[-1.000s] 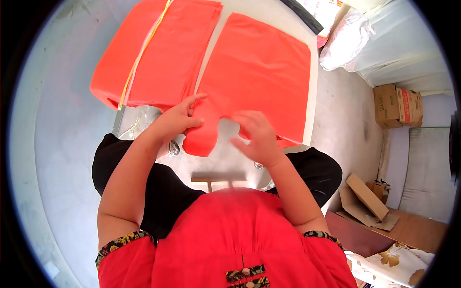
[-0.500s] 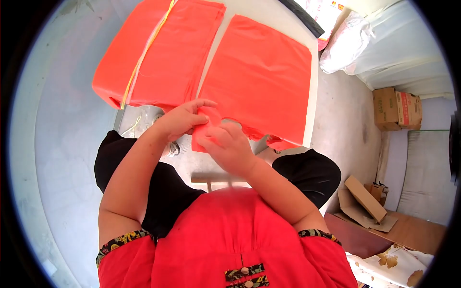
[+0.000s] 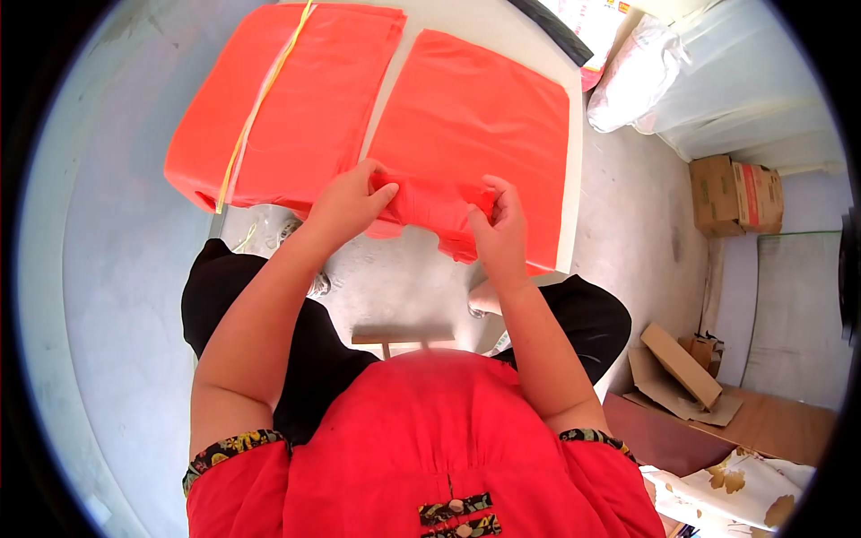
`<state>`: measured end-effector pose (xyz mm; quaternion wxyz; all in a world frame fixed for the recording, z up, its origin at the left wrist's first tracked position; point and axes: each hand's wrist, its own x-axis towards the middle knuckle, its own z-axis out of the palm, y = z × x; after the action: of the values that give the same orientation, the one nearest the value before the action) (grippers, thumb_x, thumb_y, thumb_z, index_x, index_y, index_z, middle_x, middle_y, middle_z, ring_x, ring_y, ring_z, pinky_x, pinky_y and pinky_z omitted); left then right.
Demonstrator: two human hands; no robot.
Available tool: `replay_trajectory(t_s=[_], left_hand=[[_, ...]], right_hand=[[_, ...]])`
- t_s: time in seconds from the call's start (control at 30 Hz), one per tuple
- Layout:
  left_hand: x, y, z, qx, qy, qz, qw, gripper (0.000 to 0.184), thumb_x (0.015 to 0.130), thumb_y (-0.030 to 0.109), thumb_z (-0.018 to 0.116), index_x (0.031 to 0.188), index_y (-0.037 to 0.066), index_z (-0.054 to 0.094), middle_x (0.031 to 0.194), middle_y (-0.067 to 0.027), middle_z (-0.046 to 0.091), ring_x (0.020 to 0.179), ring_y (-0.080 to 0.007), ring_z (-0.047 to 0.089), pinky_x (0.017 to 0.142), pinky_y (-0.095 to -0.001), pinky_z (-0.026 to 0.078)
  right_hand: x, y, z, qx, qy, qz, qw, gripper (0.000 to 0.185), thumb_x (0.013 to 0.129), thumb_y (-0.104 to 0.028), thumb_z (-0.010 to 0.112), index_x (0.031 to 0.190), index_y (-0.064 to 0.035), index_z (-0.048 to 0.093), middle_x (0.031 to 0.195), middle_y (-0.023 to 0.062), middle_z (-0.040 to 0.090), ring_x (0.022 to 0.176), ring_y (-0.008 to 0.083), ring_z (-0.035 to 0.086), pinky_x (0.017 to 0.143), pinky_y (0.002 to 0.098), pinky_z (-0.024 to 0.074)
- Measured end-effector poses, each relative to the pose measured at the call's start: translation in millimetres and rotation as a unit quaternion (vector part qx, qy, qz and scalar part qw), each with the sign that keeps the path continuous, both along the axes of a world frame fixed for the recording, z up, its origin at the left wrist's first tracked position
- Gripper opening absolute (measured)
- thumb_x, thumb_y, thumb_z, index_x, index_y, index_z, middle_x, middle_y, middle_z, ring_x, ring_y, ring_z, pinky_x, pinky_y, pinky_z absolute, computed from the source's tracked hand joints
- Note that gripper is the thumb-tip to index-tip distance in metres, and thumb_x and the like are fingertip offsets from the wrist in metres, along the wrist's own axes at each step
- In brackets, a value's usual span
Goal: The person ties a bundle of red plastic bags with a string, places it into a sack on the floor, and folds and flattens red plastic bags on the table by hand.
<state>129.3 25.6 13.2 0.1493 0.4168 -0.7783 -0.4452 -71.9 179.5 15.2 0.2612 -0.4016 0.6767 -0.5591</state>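
A thin red plastic bag point(image 3: 430, 203) is stretched between my hands at the near edge of the right stack of red plastic bags point(image 3: 484, 108). My left hand point(image 3: 348, 204) pinches its left side between thumb and fingers. On the other side, my right hand point(image 3: 502, 235) grips a bunched bit of the red film, fingers curled. Part of the film hangs below the table edge. The left stack of red plastic bags point(image 3: 336, 85) lies beside it, with a yellow and whitish strip point(image 3: 255, 112) across it.
Both stacks rest on a pale table point(image 3: 571, 179). A dark bar point(image 3: 552, 29) lies at its far corner, near a white sack point(image 3: 635, 76). To the right are a cardboard box point(image 3: 737, 195) and flattened cardboard point(image 3: 682, 377). A wooden bar point(image 3: 404, 339) shows between my knees.
My hands have moved apart, the right one outward to the right. The red film, crumpled between them before, is now spread across the stack's near edge.
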Motion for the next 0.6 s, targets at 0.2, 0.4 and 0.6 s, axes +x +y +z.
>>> replay_trajectory(t_s=[0.2, 0.4, 0.6], left_hand=[[-21.7, 3.3, 2.3, -0.176, -0.105, -0.045, 0.978, 0.035, 0.096, 0.024, 0.069, 0.126, 0.005, 0.065, 0.103, -0.0168, 0.073, 0.095, -0.0367, 0.070, 0.080, -0.0466, 0.055], [-45.5, 14.6, -2.4, -0.257, -0.062, -0.156, 0.952, 0.030, 0.092, 0.017, 0.069, 0.120, 0.006, 0.069, 0.108, -0.0126, 0.070, 0.098, -0.0348, 0.068, 0.081, -0.0461, 0.056], [-73.9, 33.4, -15.7, -0.277, 0.064, -0.237, 0.929, 0.024, 0.091, 0.009, 0.064, 0.113, 0.005, 0.072, 0.104, -0.0110, 0.067, 0.099, -0.0320, 0.067, 0.081, -0.0444, 0.056]], right_hand=[[-29.8, 3.3, -27.9, 0.069, 0.019, -0.013, 0.997, 0.048, 0.096, 0.000, 0.063, 0.142, 0.0017, 0.051, 0.107, 0.0076, 0.067, 0.095, 0.0124, 0.064, 0.085, 0.0276, 0.0520], [-35.5, 7.0, -29.3, 0.149, 0.084, -0.013, 0.985, 0.049, 0.094, -0.007, 0.067, 0.141, -0.0008, 0.056, 0.095, 0.0070, 0.067, 0.083, 0.0149, 0.063, 0.077, 0.0315, 0.0527], [-36.0, 7.8, -22.0, 0.189, 0.122, 0.005, 0.974, 0.046, 0.093, -0.013, 0.068, 0.137, -0.0036, 0.060, 0.094, 0.0114, 0.070, 0.084, 0.0219, 0.068, 0.078, 0.0366, 0.0550]])
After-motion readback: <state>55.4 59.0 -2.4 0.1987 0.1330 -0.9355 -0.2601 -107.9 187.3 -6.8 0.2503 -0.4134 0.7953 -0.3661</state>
